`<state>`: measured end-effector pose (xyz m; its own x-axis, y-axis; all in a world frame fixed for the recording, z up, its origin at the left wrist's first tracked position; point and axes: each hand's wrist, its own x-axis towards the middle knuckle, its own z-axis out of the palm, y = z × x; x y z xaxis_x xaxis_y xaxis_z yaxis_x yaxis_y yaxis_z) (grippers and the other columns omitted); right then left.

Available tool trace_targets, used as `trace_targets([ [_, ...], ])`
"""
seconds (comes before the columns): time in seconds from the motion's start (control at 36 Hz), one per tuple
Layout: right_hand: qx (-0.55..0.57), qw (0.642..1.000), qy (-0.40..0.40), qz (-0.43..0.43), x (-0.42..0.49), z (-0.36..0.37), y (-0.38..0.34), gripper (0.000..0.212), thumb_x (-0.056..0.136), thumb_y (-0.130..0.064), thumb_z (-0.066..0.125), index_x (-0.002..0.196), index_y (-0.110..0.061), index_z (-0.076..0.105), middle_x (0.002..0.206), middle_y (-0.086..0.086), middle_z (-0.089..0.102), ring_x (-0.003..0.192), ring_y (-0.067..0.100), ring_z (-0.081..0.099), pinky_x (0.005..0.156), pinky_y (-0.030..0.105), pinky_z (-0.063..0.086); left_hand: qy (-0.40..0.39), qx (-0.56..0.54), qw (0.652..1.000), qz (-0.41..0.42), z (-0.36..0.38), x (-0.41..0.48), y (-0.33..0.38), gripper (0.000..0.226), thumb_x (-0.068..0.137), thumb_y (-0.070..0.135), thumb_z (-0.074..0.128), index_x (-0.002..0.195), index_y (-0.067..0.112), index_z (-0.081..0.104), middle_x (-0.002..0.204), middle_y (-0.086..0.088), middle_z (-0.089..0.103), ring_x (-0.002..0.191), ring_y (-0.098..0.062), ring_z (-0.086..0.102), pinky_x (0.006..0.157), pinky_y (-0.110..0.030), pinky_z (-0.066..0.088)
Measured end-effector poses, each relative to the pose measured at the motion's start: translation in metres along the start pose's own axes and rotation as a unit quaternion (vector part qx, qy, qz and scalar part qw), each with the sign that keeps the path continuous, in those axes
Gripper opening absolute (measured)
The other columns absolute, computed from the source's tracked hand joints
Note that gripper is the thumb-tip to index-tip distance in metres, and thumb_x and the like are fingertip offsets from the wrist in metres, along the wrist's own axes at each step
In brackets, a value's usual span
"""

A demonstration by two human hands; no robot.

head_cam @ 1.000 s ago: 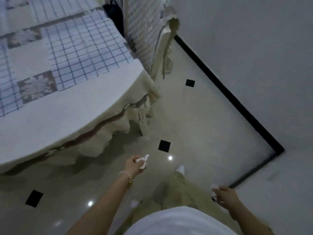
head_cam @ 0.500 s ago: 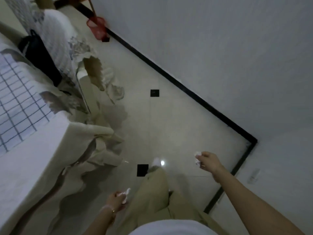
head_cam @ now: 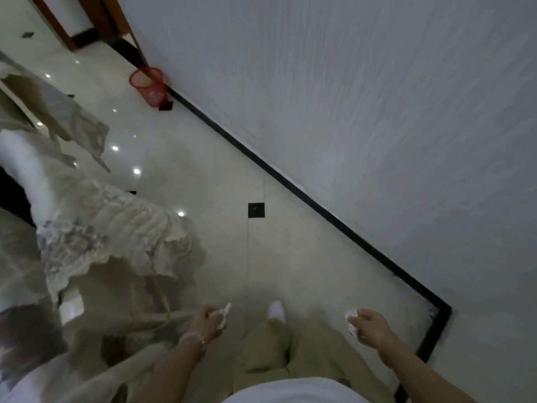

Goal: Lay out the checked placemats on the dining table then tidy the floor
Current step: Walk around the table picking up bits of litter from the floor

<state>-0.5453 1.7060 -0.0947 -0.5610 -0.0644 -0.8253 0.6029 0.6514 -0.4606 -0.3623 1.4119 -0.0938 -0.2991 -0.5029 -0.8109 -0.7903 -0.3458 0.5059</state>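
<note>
My left hand [head_cam: 207, 321] grips a crumpled white scrap of paper [head_cam: 225, 314] low in the view, just left of my legs. My right hand [head_cam: 372, 327] holds a second white paper wad [head_cam: 351, 317] at its fingertips, right of my legs. A red mesh waste basket [head_cam: 148, 84] stands far ahead on the glossy pale floor [head_cam: 220, 175], against the wall. The dining table's frilled cream cloth [head_cam: 96, 228] hangs along the left edge. The checked placemats are out of view.
A grey wall [head_cam: 348, 112] with a black skirting strip runs diagonally on the right and turns a corner near my right hand. A covered chair [head_cam: 58, 112] stands at the left. A brown door frame [head_cam: 87, 24] is beyond the basket. Black inlay tiles dot the floor.
The view has swung right and along the wall; the table top with the checked mats has left the frame and the red basket now shows closer. Both hands still hold their paper scraps.
</note>
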Motion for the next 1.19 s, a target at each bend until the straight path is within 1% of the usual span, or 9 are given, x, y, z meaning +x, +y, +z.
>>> trace_targets([
  [0.11, -0.011, 1.000, -0.009, 0.022, 0.022, -0.014, -0.038, 0.021, 0.089, -0.008, 0.058, 0.068, -0.005, 0.058, 0.066, 0.013, 0.053, 0.057, 0.021, 0.044, 0.055, 0.025, 0.035, -0.004, -0.034, 0.998, 0.052, 0.013, 0.035, 0.094, 0.010, 0.092, 0.002, 0.052, 0.084, 0.007, 0.053, 0.076, -0.009, 0.054, 0.051, -0.011, 0.060, 0.042, -0.014, 0.047],
  [0.33, -0.078, 0.997, -0.006, 0.009, 0.109, -0.025, -0.157, 0.025, 0.090, -0.007, 0.058, 0.065, -0.005, 0.060, 0.060, 0.009, 0.053, 0.055, 0.020, 0.048, 0.055, 0.023, 0.038, 0.007, -0.090, 0.994, 0.068, 0.021, 0.107, 0.212, 0.016, 0.091, 0.007, 0.055, 0.078, 0.017, 0.053, 0.078, -0.007, 0.059, 0.065, -0.017, 0.060, 0.051, -0.020, 0.049],
  [0.44, -0.093, 0.995, -0.031, -0.010, 0.155, -0.024, -0.248, 0.019, 0.089, -0.007, 0.059, 0.071, -0.005, 0.061, 0.065, 0.011, 0.052, 0.059, 0.020, 0.047, 0.060, 0.027, 0.039, 0.035, -0.132, 0.991, -0.001, 0.017, 0.139, 0.238, 0.016, 0.092, 0.006, 0.054, 0.078, 0.015, 0.051, 0.080, -0.011, 0.057, 0.064, -0.018, 0.058, 0.044, -0.019, 0.048],
  [0.56, -0.154, 0.983, -0.065, -0.075, 0.193, -0.012, -0.354, 0.024, 0.088, -0.012, 0.063, 0.065, -0.009, 0.062, 0.059, 0.007, 0.056, 0.050, 0.014, 0.052, 0.050, 0.021, 0.043, 0.072, -0.182, 0.978, -0.076, 0.007, 0.159, 0.254, 0.012, 0.091, 0.007, 0.056, 0.079, 0.007, 0.053, 0.074, -0.013, 0.056, 0.052, -0.016, 0.060, 0.044, -0.020, 0.046],
  [0.61, -0.196, 0.970, -0.098, -0.108, 0.209, 0.004, -0.410, 0.028, 0.088, -0.012, 0.063, 0.061, -0.014, 0.059, 0.058, 0.004, 0.056, 0.051, 0.012, 0.053, 0.053, 0.022, 0.043, 0.097, -0.215, 0.967, -0.100, -0.001, 0.167, 0.260, 0.014, 0.091, 0.005, 0.055, 0.077, 0.006, 0.052, 0.071, -0.012, 0.054, 0.044, -0.016, 0.059, 0.039, -0.017, 0.044],
  [0.72, -0.237, 0.950, -0.130, -0.159, 0.228, 0.050, -0.516, 0.034, 0.089, -0.008, 0.061, 0.060, -0.023, 0.050, 0.057, 0.001, 0.050, 0.055, 0.012, 0.048, 0.056, 0.023, 0.042, 0.121, -0.244, 0.952, -0.138, -0.017, 0.185, 0.276, 0.017, 0.090, 0.010, 0.058, 0.076, 0.000, 0.056, 0.074, -0.013, 0.054, 0.063, -0.023, 0.052, 0.059, -0.027, 0.043],
  [0.94, -0.223, 0.930, -0.210, -0.205, 0.273, 0.160, -0.665, 0.006, 0.089, -0.010, 0.061, 0.087, -0.005, 0.061, 0.067, 0.007, 0.057, 0.059, 0.013, 0.053, 0.049, 0.013, 0.046, 0.167, -0.249, 0.936, -0.183, -0.058, 0.237, 0.324, 0.011, 0.090, 0.003, 0.055, 0.080, -0.001, 0.054, 0.074, -0.012, 0.051, 0.059, -0.017, 0.044, 0.039, -0.016, 0.041],
  [1.0, -0.223, 0.928, -0.215, -0.208, 0.284, 0.183, -0.693, 0.003, 0.089, -0.008, 0.061, 0.088, -0.005, 0.060, 0.069, 0.007, 0.057, 0.061, 0.013, 0.053, 0.048, 0.011, 0.047, 0.171, -0.264, 0.931, -0.185, -0.077, 0.257, 0.345, 0.015, 0.090, 0.005, 0.057, 0.077, 0.001, 0.052, 0.076, -0.011, 0.051, 0.060, -0.017, 0.045, 0.049, -0.023, 0.042],
  [1.19, -0.286, 0.923, -0.186, -0.180, 0.312, 0.231, -0.779, 0.019, 0.089, -0.005, 0.059, 0.071, -0.010, 0.054, 0.065, 0.007, 0.051, 0.058, 0.014, 0.049, 0.055, 0.020, 0.044, 0.160, -0.309, 0.921, -0.176, -0.166, 0.344, 0.436, 0.010, 0.091, 0.010, 0.056, 0.090, 0.001, 0.053, 0.090, -0.016, 0.054, 0.066, -0.021, 0.052, 0.058, -0.027, 0.041],
])
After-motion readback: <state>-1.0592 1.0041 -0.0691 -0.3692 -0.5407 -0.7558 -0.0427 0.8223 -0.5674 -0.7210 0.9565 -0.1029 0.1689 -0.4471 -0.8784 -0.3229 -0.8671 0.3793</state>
